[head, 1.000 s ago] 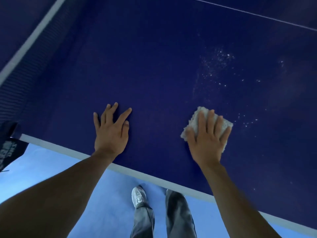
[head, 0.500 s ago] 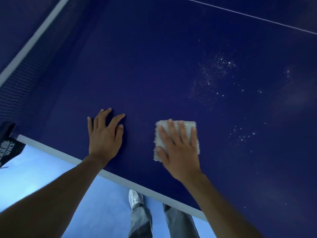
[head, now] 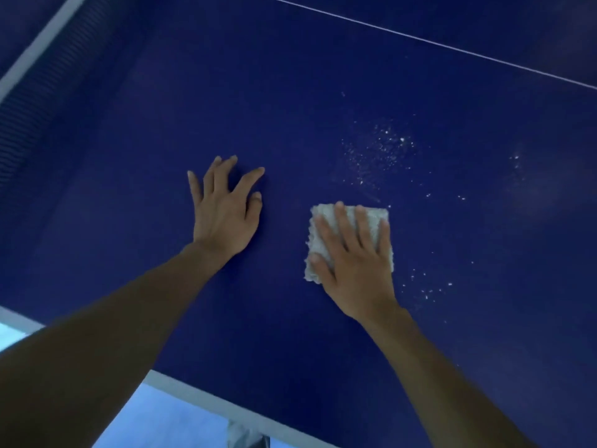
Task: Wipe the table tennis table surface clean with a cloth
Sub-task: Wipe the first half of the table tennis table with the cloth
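Worktop (head: pixel 258 92): matte dark-blue board, flat, faint grain. A thin white line (head: pixel 420 40) runs diagonally across the upper right. A wider white edge stripe (head: pixel 200 403) sits lower left. Net (head: pixel 35 105) in the upper left: dark ribbed mesh with a white top band.

Cloth (head: pixel 314 242): pale grey-white, nubby pile, roughly square with fuzzy edges. It lies flat on the worktop, right of centre.

Right hand (head: pixel 355 263) lies flat on the cloth, fingers straight and slightly spread, pressing down, not curled round it. Left hand (head: pixel 226 215) is left of the cloth and apart from it. It is palm-down on bare worktop, fingers splayed, holding nothing.

White specks (head: pixel 384 147): a loose scatter up-right of the cloth. A smaller patch (head: pixel 429 291) sits at the cloth's lower right, with a few more specks farther right.

Pale blue floor (head: pixel 168 421) shows below the edge stripe, and a grey trouser leg (head: pixel 242 439) shows at the bottom edge.

Vs 1 s ago: the cloth was turned corner-up, just beside the smaller patch. It now sits square and closer to the left hand.

Vs 0.5 s ago: both hands are farther in from the edge stripe, and the cloth is nearer the upper scatter.

The shoe and the net bracket with white lettering (too small to read) have dropped out of frame.
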